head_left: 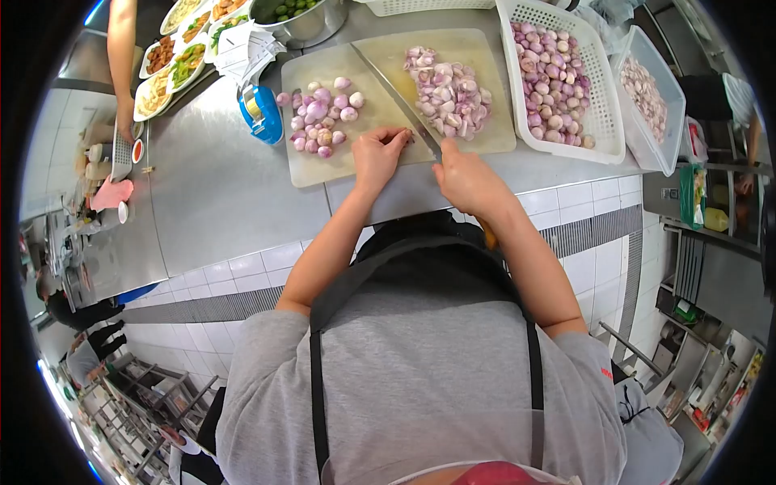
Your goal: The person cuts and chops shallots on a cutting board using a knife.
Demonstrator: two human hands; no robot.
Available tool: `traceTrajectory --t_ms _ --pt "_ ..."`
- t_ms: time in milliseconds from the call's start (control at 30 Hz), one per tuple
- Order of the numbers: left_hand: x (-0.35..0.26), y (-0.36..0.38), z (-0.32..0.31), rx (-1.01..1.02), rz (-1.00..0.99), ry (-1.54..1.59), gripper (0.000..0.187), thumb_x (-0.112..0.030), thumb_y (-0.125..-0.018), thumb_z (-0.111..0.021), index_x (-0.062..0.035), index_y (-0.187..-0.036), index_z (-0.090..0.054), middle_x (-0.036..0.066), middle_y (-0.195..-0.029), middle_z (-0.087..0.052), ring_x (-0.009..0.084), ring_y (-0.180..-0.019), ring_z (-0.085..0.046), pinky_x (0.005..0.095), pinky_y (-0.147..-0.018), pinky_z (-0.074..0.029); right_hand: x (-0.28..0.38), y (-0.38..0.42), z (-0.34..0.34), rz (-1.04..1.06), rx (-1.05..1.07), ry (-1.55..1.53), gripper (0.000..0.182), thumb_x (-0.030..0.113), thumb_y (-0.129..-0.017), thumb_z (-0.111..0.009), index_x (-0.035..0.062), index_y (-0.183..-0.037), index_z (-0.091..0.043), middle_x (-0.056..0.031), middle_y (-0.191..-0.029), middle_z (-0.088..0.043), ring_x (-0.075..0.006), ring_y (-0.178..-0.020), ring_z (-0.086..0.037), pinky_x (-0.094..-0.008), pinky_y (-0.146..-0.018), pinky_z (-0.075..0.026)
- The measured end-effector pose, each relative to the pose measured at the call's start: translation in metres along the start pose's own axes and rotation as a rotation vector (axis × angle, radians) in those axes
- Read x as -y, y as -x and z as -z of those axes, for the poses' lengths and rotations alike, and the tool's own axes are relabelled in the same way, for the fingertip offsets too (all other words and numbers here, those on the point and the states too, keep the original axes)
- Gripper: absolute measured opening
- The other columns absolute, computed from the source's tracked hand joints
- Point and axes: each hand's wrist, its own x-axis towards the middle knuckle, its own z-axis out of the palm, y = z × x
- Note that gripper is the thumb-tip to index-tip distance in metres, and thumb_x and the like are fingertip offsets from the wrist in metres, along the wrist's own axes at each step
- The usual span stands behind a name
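My right hand (470,179) is wrapped round the handle end of a long kitchen knife (394,94), whose blade slants away to the upper left across a pale cutting board (373,65). Beside the blade, at the board's near edge, my left hand (380,159) is closed in a pinch; what sits in its fingertips is too small to make out. Whole peeled shallots (320,115) lie in a group on the board's left part. To the right of the knife is a heap of cut shallots (453,93).
A white perforated basket (613,121) of shallots and a clear plastic tub (672,121) stand on the right. At the left are a blue tape dispenser (260,115), paper slips (241,50), a metal pot (311,28) and dishes of food (153,95). A co-worker's arm (123,56) reaches in there.
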Motion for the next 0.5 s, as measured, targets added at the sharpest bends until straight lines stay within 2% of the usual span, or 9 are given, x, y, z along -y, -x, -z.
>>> traceTrajectory --t_ms 100,167,200,267,300,367,500 --pt "-0.002 -0.005 0.006 0.001 0.017 -0.024 0.016 -0.014 -0.075 -0.067 0.0013 -0.081 -0.069 0.009 -0.066 -0.066 0.01 -0.056 -0.06 0.0231 -0.053 -0.047 0.0 -0.004 -0.01 0.036 -0.03 -0.009 0.03 0.016 -0.086 -0.048 -0.0085 -0.099 -0.038 -0.0305 -0.068 -0.057 -0.044 -0.06 -0.057 -0.0508 -0.059 -0.044" --pt "-0.002 -0.005 0.003 0.037 0.055 -0.088 0.015 -0.012 -0.078 -0.065 0.0027 -0.083 -0.068 0.007 -0.069 -0.066 0.0082 -0.059 -0.06 0.0212 -0.053 -0.047 -0.012 -0.006 -0.027 0.151 -0.18 0.036 0.027 0.014 -0.086 -0.047 -0.0088 -0.097 -0.037 -0.0292 -0.068 -0.057 -0.0435 -0.057 -0.056 -0.0505 -0.057 -0.043" --pt "0.0 -0.004 0.003 0.039 0.057 -0.09 0.015 -0.012 -0.078 -0.065 0.0027 -0.083 -0.068 0.007 -0.069 -0.066 0.0082 -0.059 -0.06 0.0212 -0.053 -0.047 -0.011 -0.009 -0.03 0.149 -0.179 0.034 0.027 0.014 -0.086 -0.047 -0.0088 -0.097 -0.037 -0.0292 -0.068 -0.057 -0.0435 -0.057 -0.056 -0.0505 -0.057 -0.043" --pt "0.004 -0.005 0.004 0.034 0.074 -0.022 0.015 -0.012 -0.078 -0.066 0.0027 -0.08 -0.068 0.007 -0.068 -0.066 0.0082 -0.058 -0.059 0.0214 -0.053 -0.047 -0.006 -0.017 -0.033 -0.007 -0.059 0.013 0.026 0.013 -0.084 -0.043 -0.0077 -0.098 -0.038 -0.0304 -0.08 -0.059 -0.046 -0.078 -0.057 -0.0522 -0.071 -0.044" --pt "0.003 -0.005 0.004 0.034 0.072 -0.02 0.015 -0.012 -0.078 -0.066 0.0027 -0.08 -0.068 0.007 -0.068 -0.066 0.0082 -0.058 -0.059 0.0214 -0.053 -0.047 -0.005 -0.017 -0.027 -0.007 -0.061 0.014 0.026 0.013 -0.084 -0.043 -0.0077 -0.098 -0.038 -0.0304 -0.08 -0.059 -0.046 -0.078 -0.057 -0.0522 -0.071 -0.044" --pt "-0.002 -0.004 0.005 0.049 0.092 -0.104 0.015 -0.012 -0.079 -0.065 0.0029 -0.079 -0.067 0.007 -0.067 -0.066 0.0082 -0.057 -0.059 0.0213 -0.052 -0.048 0.002 -0.012 -0.011 -0.008 -0.038 -0.073 0.026 0.014 -0.085 -0.048 -0.0072 -0.096 -0.037 -0.0285 -0.067 -0.057 -0.0456 -0.061 -0.055 -0.052 -0.059 -0.043" --pt "-0.002 -0.005 0.001 0.038 0.125 -0.015 0.015 -0.012 -0.079 -0.066 0.0029 -0.08 -0.067 0.007 -0.067 -0.065 0.0078 -0.056 -0.058 0.0207 -0.052 -0.048 -0.002 -0.013 -0.023 0.039 -0.09 -0.013 0.025 0.014 -0.085 -0.048 -0.006 -0.096 -0.037 -0.0296 -0.067 -0.056 -0.0468 -0.063 -0.055 -0.0521 -0.059 -0.043"
